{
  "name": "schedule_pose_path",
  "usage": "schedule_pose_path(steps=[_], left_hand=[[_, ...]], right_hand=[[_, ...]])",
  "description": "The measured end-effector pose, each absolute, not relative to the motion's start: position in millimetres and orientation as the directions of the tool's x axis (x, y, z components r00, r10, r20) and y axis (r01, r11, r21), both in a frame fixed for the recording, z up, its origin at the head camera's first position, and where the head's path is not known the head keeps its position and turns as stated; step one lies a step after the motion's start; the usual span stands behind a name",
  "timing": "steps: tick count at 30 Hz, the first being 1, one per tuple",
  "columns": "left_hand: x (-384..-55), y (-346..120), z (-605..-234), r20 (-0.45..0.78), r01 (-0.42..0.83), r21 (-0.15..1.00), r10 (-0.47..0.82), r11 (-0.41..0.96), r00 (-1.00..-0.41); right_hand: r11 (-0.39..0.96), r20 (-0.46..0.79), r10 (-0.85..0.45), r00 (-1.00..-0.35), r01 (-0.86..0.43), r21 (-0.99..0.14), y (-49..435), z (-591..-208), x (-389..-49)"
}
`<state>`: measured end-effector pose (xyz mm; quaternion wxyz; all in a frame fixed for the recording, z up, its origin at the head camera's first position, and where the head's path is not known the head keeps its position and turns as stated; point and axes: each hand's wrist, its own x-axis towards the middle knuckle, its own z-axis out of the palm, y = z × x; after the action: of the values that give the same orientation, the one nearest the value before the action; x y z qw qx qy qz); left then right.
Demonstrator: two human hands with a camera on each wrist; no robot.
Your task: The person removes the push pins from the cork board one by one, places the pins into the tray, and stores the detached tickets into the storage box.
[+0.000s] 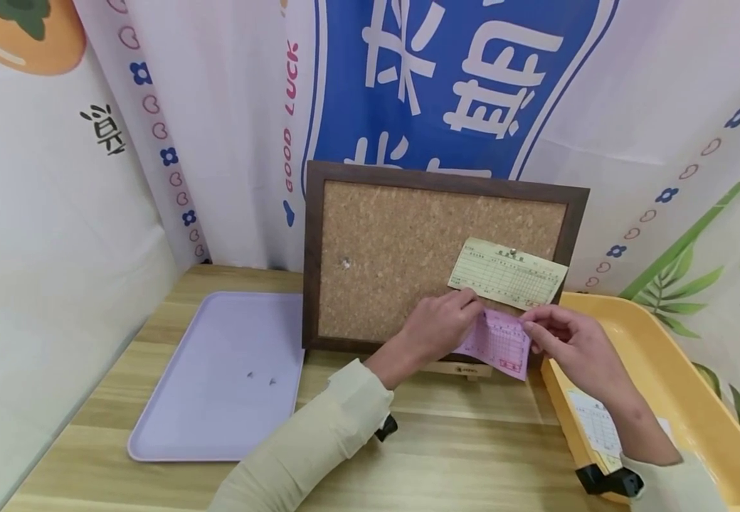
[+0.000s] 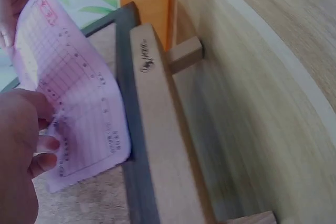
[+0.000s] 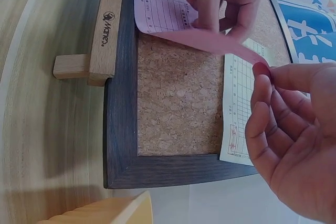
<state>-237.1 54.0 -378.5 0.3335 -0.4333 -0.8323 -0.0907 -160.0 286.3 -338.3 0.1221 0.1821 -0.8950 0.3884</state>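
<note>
A pink printed slip [image 1: 503, 340] is held up in front of the lower right of a framed corkboard [image 1: 395, 242]. My right hand [image 1: 571, 341] pinches its upper right corner between thumb and fingertips. Bent fingers of my left hand [image 1: 437, 327] grip the slip's upper left part; in the left wrist view they partly cover the print. The sheet bows away from the cork, as the right wrist view shows. Just above, a pale green slip [image 1: 504, 274] hangs from a pushpin [image 1: 513, 252] near its top edge. Another small pin [image 1: 346, 263] sits at the board's left.
The board leans on a wooden easel [image 2: 157, 108]. To the left lies a lavender tray [image 1: 216, 419] with two small pins [image 1: 272, 382]. At the right stands a yellow tray [image 1: 684, 377] holding printed slips [image 1: 595, 421]. Printed curtains hang behind the table.
</note>
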Motion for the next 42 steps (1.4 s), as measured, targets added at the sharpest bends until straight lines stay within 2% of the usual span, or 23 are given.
schedule_pose_path(steps=[9, 15, 26, 36, 42], left_hand=[[-228.1, 47.4, -367.4, 0.56, 0.801, -0.056, 0.683, 0.596, -0.469], [-224.2, 38.1, -366.0, 0.551, 0.802, -0.043, 0.683, 0.596, -0.479], [-212.3, -0.6, -362.5, 0.576, 0.812, 0.061, 0.644, 0.58, -0.503], [-199.1, -50.0, -365.0, 0.634, 0.781, 0.065, 0.579, 0.621, -0.512], [-189.8, -82.0, -368.4, 0.668, 0.759, 0.109, 0.519, 0.642, -0.534]], right_hand=[[0.653, 0.358, -0.23, -0.905, -0.416, -0.633, 289.1, -338.4, -155.7], [0.68, 0.372, -0.215, -0.903, -0.412, -0.606, 292.5, -336.1, -152.9], [0.728, 0.368, -0.168, -0.915, -0.366, -0.579, 322.4, -337.6, -139.3], [0.742, 0.342, -0.095, -0.935, -0.296, -0.602, 353.5, -344.8, -125.8], [0.783, 0.331, -0.012, -0.944, -0.214, -0.583, 367.8, -342.7, -116.8]])
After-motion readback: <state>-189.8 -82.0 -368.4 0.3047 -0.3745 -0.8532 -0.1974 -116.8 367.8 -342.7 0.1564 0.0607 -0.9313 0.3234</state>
